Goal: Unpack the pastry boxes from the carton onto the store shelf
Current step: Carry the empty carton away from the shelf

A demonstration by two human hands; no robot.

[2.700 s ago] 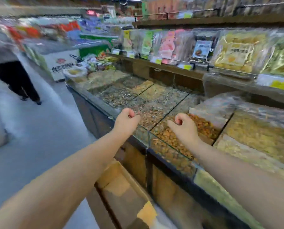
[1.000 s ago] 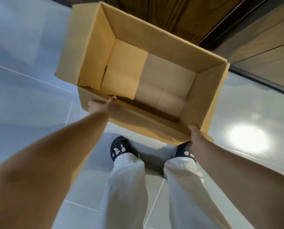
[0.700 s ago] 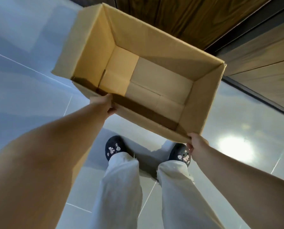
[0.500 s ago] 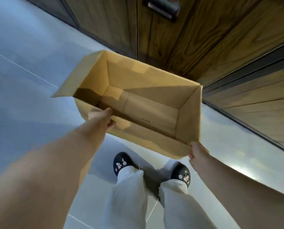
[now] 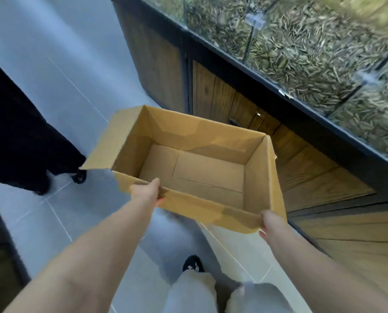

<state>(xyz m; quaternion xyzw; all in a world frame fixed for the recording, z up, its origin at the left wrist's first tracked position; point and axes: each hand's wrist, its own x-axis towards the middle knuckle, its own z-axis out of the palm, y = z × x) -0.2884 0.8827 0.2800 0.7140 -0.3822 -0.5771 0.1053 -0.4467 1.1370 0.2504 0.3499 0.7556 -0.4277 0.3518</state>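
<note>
Fingers (image 5: 159,199) of left hand (image 5: 144,193) are curled on the near rim of the carton (image 5: 199,136): thumb on the top edge, tips tucked under the outer face, a pinch on 1 wall. Right hand (image 5: 271,224) grips the near-right corner. Its fingers are behind the cardboard, so I can't tell the exact wrap, but it is bearing load.

Carton is off the floor, held out in front of the body and slightly tilted. It sits beside the wooden cabinet (image 5: 222,102), below the glass-fronted seed bins (image 5: 301,55). Inside are bare bottom panels and 0 pastry boxes. My read: unpacking is finished and this is the empty being cleared away.

Handling:
- Empty corrugated board, so light; 2 hands are plenty for the weight.
- Walls are thin and will flex, and a rim pinch lets the box rack and swing.
- Better hold is the 2 opposite short walls, or palms under the bottom.
- Matte dry board, not slippery.
- Not fragile; a crushed corner costs nothing.

Watch:
- Flap (image 5: 110,143) on the left hangs loose and will snag.
- It points toward a person in black (image 5: 19,132) close by on that side.
- Own shoe (image 5: 193,264) and light trousers (image 5: 195,292) are directly below.
</note>
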